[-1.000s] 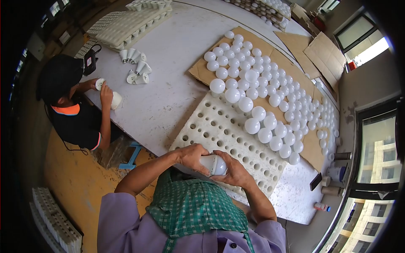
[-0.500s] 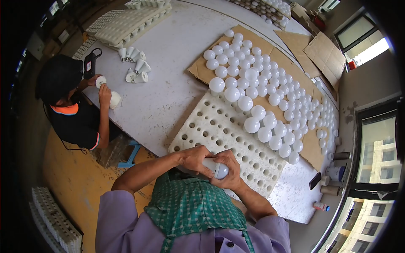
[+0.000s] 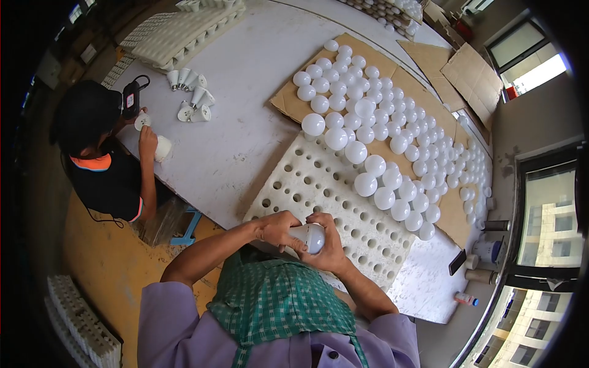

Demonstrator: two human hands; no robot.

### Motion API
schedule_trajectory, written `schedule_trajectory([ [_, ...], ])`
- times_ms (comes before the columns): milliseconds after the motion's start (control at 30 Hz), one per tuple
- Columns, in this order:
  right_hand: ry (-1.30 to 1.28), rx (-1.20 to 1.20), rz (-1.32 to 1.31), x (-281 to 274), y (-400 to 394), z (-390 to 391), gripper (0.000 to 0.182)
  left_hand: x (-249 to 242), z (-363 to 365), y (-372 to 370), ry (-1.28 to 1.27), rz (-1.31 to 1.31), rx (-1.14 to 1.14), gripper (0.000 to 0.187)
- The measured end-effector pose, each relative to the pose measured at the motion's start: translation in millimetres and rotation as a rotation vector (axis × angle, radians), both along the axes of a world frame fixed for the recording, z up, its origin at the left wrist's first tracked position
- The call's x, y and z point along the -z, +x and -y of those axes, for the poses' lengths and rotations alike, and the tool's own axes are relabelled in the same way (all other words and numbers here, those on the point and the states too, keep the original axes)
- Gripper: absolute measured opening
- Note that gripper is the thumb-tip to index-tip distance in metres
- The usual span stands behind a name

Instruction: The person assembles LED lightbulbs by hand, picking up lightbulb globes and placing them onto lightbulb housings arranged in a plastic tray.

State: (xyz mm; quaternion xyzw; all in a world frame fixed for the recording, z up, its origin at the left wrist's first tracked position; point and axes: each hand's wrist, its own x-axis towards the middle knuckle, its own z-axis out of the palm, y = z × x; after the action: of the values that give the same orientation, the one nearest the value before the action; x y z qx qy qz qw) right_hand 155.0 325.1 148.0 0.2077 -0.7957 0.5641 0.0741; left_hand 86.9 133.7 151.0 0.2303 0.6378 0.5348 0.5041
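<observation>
Both my hands meet on one light bulb [image 3: 314,238] with a white dome, held just above the near edge of a white foam tray [image 3: 287,178] full of round holes. My left hand [image 3: 279,230] wraps around the bulb's base end, hiding most of it. Around the dome curl the fingers of my right hand [image 3: 330,248]. Beyond the tray, many loose white bulb domes [image 3: 365,108] lie on a cardboard sheet [image 3: 288,98].
At the left, a co-worker [image 3: 101,147] handles a white bulb part [image 3: 142,120]. Several bulb housings [image 3: 197,101] lie near stacked trays [image 3: 184,37]. A phone [image 3: 457,262] and a small bottle [image 3: 466,299] sit at the right edge. A blue stool [image 3: 187,227] stands left of the table.
My hands have lifted and tilted the bulb slightly, so more of its dome shows between them. The co-worker's hands have shifted a little.
</observation>
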Motion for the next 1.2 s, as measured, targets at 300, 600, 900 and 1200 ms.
schedule_trajectory([
  [300,0.482,0.320,-0.008,-8.4,-87.3,-50.1,0.064,30.4,46.9,-19.0,0.056,0.135,-0.468,0.062],
  [600,0.985,0.243,0.158,2.1,-144.1,-54.2,0.057,76.8,112.4,-39.3,-0.180,-0.165,-0.596,0.046],
  [900,0.977,0.485,-0.038,23.9,-298.9,-115.5,0.069,97.1,228.4,-102.1,-0.640,-0.698,-1.284,0.040],
  [1200,1.084,0.404,0.055,33.1,-356.4,-109.4,0.069,147.2,321.9,-168.5,-1.075,-0.989,-0.858,0.063],
])
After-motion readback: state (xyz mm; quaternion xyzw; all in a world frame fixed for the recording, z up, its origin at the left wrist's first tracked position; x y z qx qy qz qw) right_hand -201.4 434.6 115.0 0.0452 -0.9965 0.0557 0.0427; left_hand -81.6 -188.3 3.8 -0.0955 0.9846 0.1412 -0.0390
